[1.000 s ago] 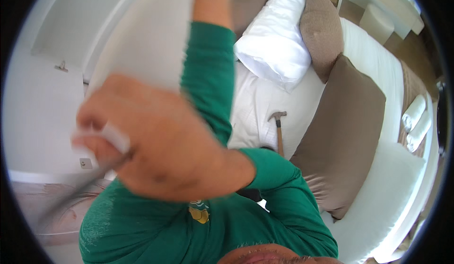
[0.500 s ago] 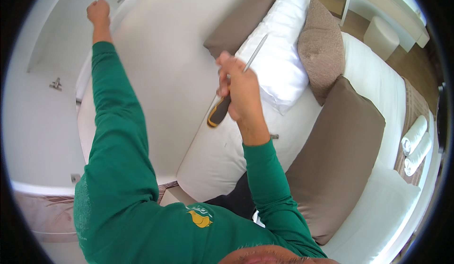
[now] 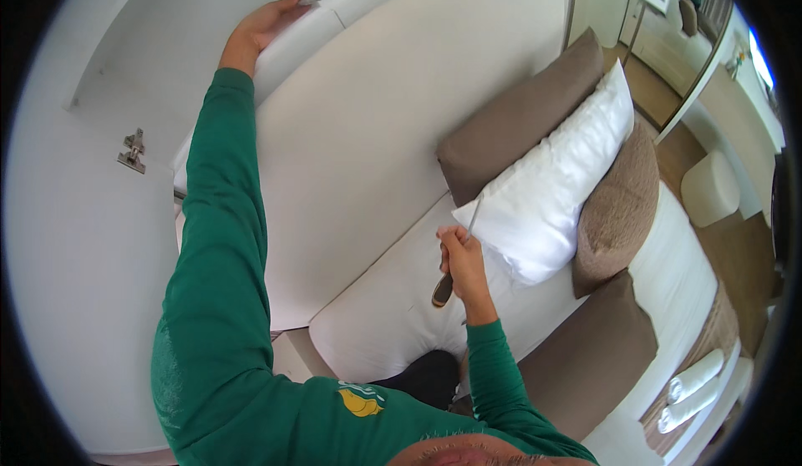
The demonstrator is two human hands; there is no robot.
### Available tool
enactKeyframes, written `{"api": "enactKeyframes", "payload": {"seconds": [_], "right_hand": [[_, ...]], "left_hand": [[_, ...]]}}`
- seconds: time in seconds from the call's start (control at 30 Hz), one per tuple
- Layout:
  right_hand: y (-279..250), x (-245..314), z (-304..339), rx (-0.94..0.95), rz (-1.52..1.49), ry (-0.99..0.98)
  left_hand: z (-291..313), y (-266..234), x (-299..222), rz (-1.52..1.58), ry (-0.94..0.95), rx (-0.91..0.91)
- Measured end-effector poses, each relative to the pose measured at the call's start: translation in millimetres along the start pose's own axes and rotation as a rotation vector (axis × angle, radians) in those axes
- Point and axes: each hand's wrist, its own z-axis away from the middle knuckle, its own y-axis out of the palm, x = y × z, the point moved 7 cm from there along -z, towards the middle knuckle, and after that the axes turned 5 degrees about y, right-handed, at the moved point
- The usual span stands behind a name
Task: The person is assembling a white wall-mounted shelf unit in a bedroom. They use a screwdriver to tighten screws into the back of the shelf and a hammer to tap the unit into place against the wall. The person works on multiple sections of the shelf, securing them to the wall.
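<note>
My left hand [image 3: 266, 25] reaches up to the top left and grips the edge of a white cabinet door [image 3: 301, 40], the green sleeve stretched along it. My right hand [image 3: 461, 257] is lower, over the bed, closed around a screwdriver [image 3: 455, 257] with a dark handle end pointing down and a thin metal shaft pointing up toward the white pillow [image 3: 555, 195]. A metal hinge [image 3: 132, 150] is fixed on the white panel at the left, apart from both hands.
A white padded headboard [image 3: 401, 107] runs behind the bed. Brown pillows [image 3: 518, 119] and a brown cushion [image 3: 618, 207] lie beside the white pillow. Rolled white towels [image 3: 693, 387] sit at the bed's foot. A round white stool [image 3: 710, 186] stands on the wooden floor at the right.
My right hand has dropped lower with the screwdriver, from near the headboard to over the bed. My left hand stays raised on the white door edge. The view has tilted.
</note>
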Motion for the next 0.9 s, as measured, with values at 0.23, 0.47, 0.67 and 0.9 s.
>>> {"api": "enactKeyframes", "payload": {"seconds": [0.23,0.47,0.67,0.9], "right_hand": [[164.1,319.0,-18.4,-0.14,0.777,-1.255],[305.2,381.7,-90.1,-0.122,1.124,-1.056],[317.3,367.9,-108.0,-0.206,1.023,-0.995],[325.6,363.3,-102.1,-0.309,1.085,-1.134]], "left_hand": [[-22.7,-20.9,0.7,0.07,0.089,0.0],[-22.6,-20.2,-3.2,0.079,0.116,0.066],[-19.2,-18.9,-1.1,0.152,0.087,0.08],[-19.7,-17.9,0.1,0.176,0.063,0.022]]}}
